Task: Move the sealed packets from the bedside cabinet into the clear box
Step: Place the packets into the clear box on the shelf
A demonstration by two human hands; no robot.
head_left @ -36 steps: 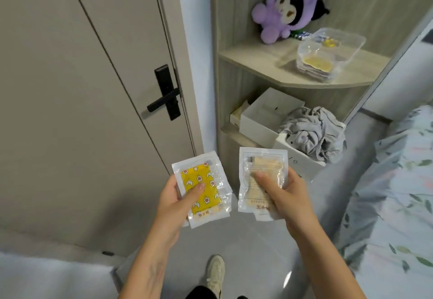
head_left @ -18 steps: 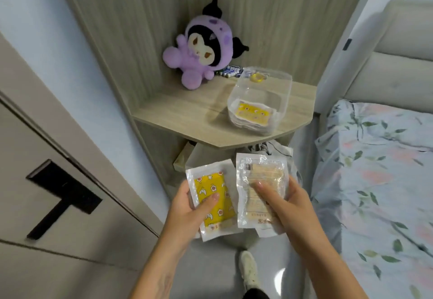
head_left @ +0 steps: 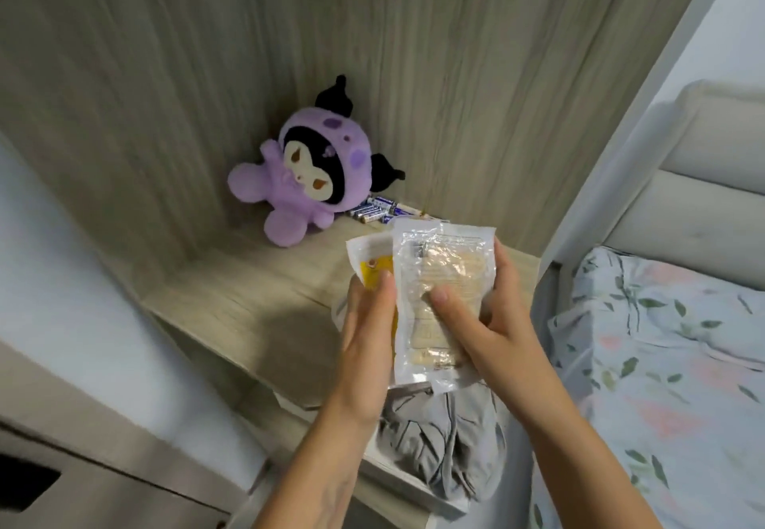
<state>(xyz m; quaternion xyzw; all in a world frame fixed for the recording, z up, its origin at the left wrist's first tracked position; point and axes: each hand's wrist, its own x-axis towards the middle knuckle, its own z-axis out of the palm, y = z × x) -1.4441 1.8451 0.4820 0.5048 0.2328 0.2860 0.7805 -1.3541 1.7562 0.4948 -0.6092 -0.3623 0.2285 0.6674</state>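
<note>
1. A purple plush toy (head_left: 306, 193) with black ears sits at the back left of the pale wood cabinet top (head_left: 248, 296), loose blue batteries (head_left: 378, 209) beside it.
2. The left hand (head_left: 364, 346) pinches a sealed packet with yellow contents (head_left: 372, 267), thumb on its face.
3. The right hand (head_left: 484, 321) pinches a clear sealed packet with beige contents (head_left: 439, 300), overlapping the yellow one, long axis upright.
4. The clear box is hidden; it probably lies directly behind both packets, so each hand looks equally near.
5. Below, crumpled grey cloth (head_left: 443, 441) lies in a white box.
</note>
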